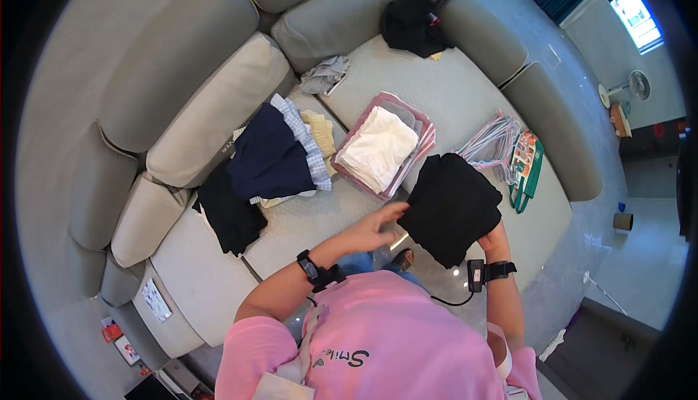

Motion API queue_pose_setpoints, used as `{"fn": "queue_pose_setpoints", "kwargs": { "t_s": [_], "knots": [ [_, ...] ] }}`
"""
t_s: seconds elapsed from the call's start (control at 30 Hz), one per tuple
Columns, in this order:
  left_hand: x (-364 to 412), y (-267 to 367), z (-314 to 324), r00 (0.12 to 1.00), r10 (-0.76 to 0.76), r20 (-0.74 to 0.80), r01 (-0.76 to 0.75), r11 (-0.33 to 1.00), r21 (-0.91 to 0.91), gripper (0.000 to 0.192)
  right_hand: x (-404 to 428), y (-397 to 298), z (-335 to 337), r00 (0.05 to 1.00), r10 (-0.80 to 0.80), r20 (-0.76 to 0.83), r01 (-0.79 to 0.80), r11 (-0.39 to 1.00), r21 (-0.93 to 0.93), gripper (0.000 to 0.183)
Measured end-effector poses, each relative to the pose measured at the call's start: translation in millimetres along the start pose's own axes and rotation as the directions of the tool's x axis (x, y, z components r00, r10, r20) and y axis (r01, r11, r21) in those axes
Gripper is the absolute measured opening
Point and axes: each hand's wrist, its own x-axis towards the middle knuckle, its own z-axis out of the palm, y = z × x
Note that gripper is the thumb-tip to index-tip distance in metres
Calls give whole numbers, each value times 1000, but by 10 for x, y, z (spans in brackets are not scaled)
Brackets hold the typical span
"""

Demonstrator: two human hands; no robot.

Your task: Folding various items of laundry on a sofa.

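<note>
A folded black garment (pixel 450 209) hangs in front of my body, above the sofa's front edge. My right hand (pixel 495 238) holds it by the lower right edge, with the fingers partly hidden under the cloth. At its left edge is my left hand (pixel 380 228), fingers apart; whether the fingertips touch the cloth I cannot tell. Just beyond the garment lies a stack of folded clothes with a white garment (pixel 379 146) on top and pink fabric (pixel 349 170) beneath. To the left, a navy garment (pixel 270 152) rests over blue checked and yellow clothing, beside another black garment (pixel 234 209).
Several wire hangers (pixel 488 144) lie on the sofa seat (pixel 463 100) at right, next to a green-handled bag (pixel 526 163). A grey cloth bundle (pixel 325 73) and a black cloth pile (pixel 414 24) sit further back. Grey backrests (pixel 180 62) curve around the seat.
</note>
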Motion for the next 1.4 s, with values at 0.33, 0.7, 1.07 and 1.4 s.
{"fn": "queue_pose_setpoints", "kwargs": {
  "t_s": [0.33, 0.7, 1.07, 1.4],
  "knots": [
    [451, 21, -276, 952, 129, -279, -119, 991, 52, 116, 256, 147, 598, 977, 41, 210, -33, 999, -40, 38],
    [195, 237, -568, 972, 179, -150, -213, 943, -255, 109, 226, 46, 722, 955, 93, 283, -116, 991, 64, 45],
    [-118, 22, -305, 909, -106, -402, -276, 569, -774, 62, 841, -248, 1031, 929, 274, 247, -190, 929, -316, 39],
    [-214, 50, -288, 772, -95, -628, -510, 498, -702, 70, 878, -123, 2240, 838, 233, 494, 281, 591, -756, 81]
  ]
}}
